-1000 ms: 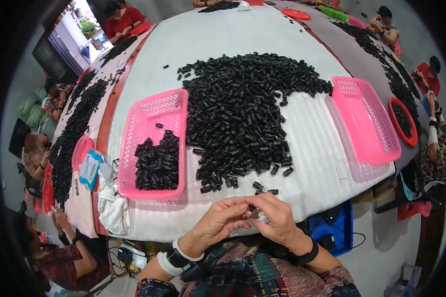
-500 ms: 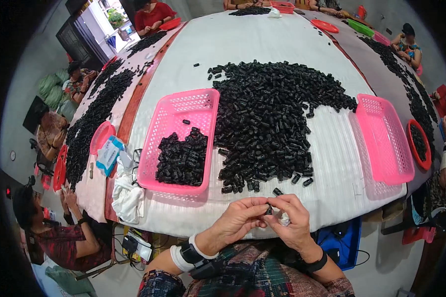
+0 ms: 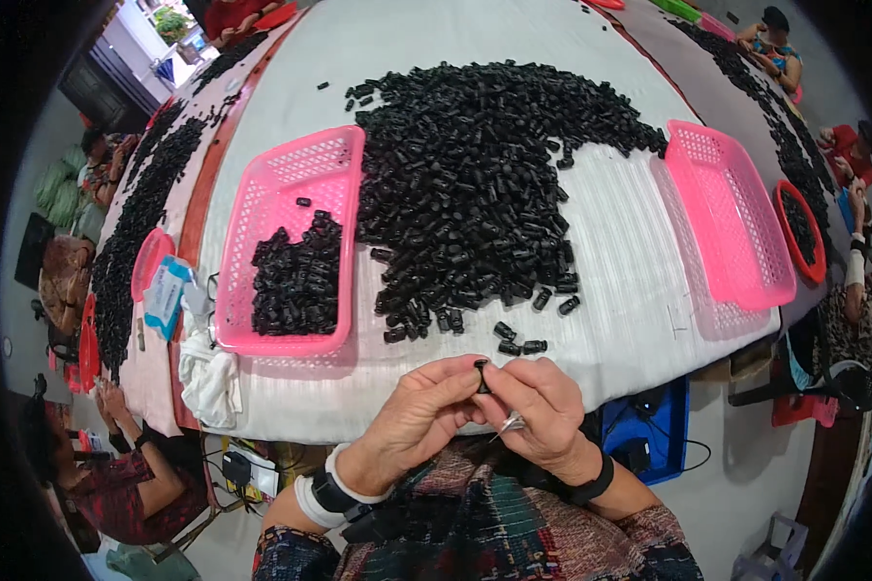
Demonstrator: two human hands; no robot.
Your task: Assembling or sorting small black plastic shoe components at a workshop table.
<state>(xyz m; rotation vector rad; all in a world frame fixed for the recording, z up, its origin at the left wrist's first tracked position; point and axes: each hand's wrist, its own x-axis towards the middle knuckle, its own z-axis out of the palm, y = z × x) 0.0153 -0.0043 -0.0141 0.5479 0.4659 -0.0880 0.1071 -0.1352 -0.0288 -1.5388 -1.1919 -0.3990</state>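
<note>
My left hand (image 3: 419, 409) pinches a small black cylindrical plastic part (image 3: 482, 380) upright between thumb and forefinger, just past the table's near edge. My right hand (image 3: 543, 412) meets it from the other side, its thumb and forefinger against the same part. Inside the curled right fingers is a small silvery, thin-pointed metal tool (image 3: 513, 422); most of it is hidden, so its kind is unclear. Beyond my fingertips lie three loose black parts (image 3: 519, 340). A large heap of such parts (image 3: 465, 194) covers the middle of the white-covered table (image 3: 610, 232).
Left of the heap stands a pink basket (image 3: 357, 194) partly filled with black parts. Another pink basket (image 3: 731, 228) is at the right. A white cloth (image 3: 208, 382) and a blue-white packet (image 3: 168, 295) lie at the left. Several people sit around the tables. Below is a blue crate (image 3: 683, 426).
The view has shifted, so the table appears higher and further left. My hands have drawn slightly nearer my body, still on the black part. More of the silvery tool in my right hand shows.
</note>
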